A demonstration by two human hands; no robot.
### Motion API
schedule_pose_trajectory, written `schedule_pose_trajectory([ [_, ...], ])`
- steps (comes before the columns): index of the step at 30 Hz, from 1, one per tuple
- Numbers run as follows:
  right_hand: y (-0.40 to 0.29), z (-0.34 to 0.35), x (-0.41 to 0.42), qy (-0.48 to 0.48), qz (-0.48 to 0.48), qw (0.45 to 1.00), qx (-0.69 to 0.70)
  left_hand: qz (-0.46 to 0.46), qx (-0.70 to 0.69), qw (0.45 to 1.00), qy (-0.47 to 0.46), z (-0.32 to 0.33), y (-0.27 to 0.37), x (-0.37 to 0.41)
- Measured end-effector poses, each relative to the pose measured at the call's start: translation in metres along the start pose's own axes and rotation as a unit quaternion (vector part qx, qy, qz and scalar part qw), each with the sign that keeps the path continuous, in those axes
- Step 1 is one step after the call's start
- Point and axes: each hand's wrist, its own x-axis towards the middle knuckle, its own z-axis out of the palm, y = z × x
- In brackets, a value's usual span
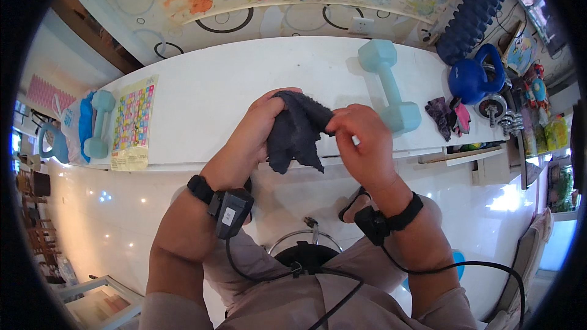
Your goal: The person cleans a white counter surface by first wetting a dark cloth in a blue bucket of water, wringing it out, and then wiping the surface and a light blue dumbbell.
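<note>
A dark grey cloth (297,130) hangs bunched between my two hands, over the near edge of the white table (220,87). My left hand (262,121) grips its upper left part, the thumb lying on top. The fingertips of my right hand (360,130) pinch its right corner. Just beyond my right hand a pale green hexagonal dumbbell (389,85) lies on the table, its near head partly behind the hand. Black straps with small cabled boxes sit on both wrists.
On the left are a colourful printed sheet (134,121), another pale green dumbbell (100,123) and a light blue kettlebell (54,142). On the right stand a blue kettlebell (474,75), a dark ridged foam roller (472,16), purple patterned fabric (439,117) and metal weight parts (491,107). A drawer (461,153) is partly open.
</note>
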Motion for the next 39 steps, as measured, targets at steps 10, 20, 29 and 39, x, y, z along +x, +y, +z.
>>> schedule_pose_trajectory([
  [10,-0.023,0.005,-0.013,-0.106,0.104,0.989,0.025,0.013,0.098,0.995,0.011,0.005,-0.005,-0.011],
  [20,-0.005,-0.028,0.000,-0.032,0.309,0.893,0.325,-0.001,0.265,0.963,-0.041,-0.004,0.010,-0.045],
  [29,-0.005,-0.015,0.004,-0.032,0.041,0.991,0.126,-0.048,0.048,0.997,-0.044,0.000,0.011,-0.039],
  [39,-0.003,-0.023,-0.008,-0.009,0.183,0.961,0.206,0.027,0.188,0.980,-0.051,-0.006,0.000,-0.027],
])
